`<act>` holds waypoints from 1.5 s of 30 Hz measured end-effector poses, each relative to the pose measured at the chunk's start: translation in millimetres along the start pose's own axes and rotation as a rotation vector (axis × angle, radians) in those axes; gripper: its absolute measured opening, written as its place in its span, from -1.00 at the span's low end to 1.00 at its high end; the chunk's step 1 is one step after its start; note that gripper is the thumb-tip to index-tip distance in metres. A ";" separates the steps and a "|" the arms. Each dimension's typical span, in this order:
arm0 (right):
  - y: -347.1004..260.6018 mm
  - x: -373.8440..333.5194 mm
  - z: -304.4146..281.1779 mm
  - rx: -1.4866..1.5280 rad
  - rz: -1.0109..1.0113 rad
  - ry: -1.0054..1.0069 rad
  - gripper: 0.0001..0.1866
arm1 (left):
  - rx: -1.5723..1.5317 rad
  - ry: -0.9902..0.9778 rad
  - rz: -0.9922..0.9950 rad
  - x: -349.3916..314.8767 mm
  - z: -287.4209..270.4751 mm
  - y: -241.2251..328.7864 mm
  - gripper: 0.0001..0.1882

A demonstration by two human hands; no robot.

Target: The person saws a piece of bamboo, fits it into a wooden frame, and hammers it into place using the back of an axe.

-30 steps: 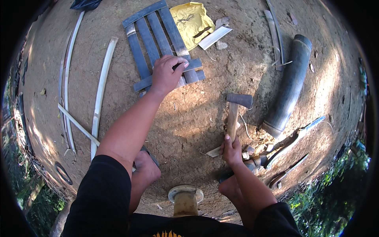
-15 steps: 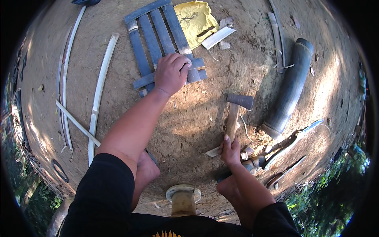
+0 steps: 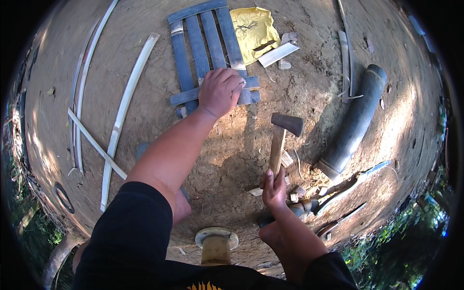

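Observation:
On the ground ahead lies a slatted panel (image 3: 197, 48) of dark split bamboo, with long strips joined by a cross strip at the far end. My left hand (image 3: 221, 92) is closed over the loose-looking near cross strip (image 3: 185, 97), pressing it against the slats. A small pale spot shows by the thumb, too small to make out. My right hand (image 3: 274, 189) grips the lower handle of a hatchet (image 3: 277, 145). Its metal head is raised off the ground, to the right of and nearer than the panel.
A thick dark bamboo tube (image 3: 355, 123) lies at right, near a long-bladed knife (image 3: 338, 195) and a smaller knife (image 3: 340, 221). Pale bamboo strips (image 3: 123, 108) lie at left. A yellow sheet (image 3: 256, 34) holds thin dark pieces, possibly nails. A round-topped stump (image 3: 216, 237) stands close to me.
The whole view has shifted slightly. My right hand and the hatchet have moved a little left, nearer the panel. My left hand keeps its hold on the cross strip.

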State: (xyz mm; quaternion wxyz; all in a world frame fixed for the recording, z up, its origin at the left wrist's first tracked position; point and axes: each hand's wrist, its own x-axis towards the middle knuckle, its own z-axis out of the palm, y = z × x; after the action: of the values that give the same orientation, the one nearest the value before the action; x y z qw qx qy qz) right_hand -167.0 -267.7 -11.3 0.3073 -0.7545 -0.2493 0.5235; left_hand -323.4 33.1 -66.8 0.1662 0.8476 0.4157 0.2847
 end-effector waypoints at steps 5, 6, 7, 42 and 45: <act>-40.4 26.4 13.8 -0.326 -0.329 0.027 -0.51 | -0.014 0.001 -0.003 0.0 -3.2 -0.6 -0.94; -46.1 32.7 16.9 -0.377 -0.358 0.034 -0.49 | -0.023 0.010 -0.005 -0.9 -3.8 -2.0 -0.94; -52.6 38.6 18.7 -0.429 -0.386 0.046 -0.48 | -0.036 0.019 -0.004 -0.7 -2.9 -2.0 -0.94; -94.4 63.1 17.4 -0.490 -0.256 0.011 -0.41 | 0.017 0.009 -0.086 -1.0 -5.1 5.3 -0.92; -85.8 61.6 15.1 -0.456 -0.262 0.023 -0.40 | 0.023 0.008 -0.073 -0.4 -5.4 5.2 -0.93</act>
State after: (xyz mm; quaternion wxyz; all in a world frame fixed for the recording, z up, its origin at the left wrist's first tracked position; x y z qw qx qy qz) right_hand -165.7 -162.7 7.6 0.1975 -0.7715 -0.4530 0.4008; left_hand -323.7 29.9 -60.0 0.1650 0.8325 0.4505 0.2770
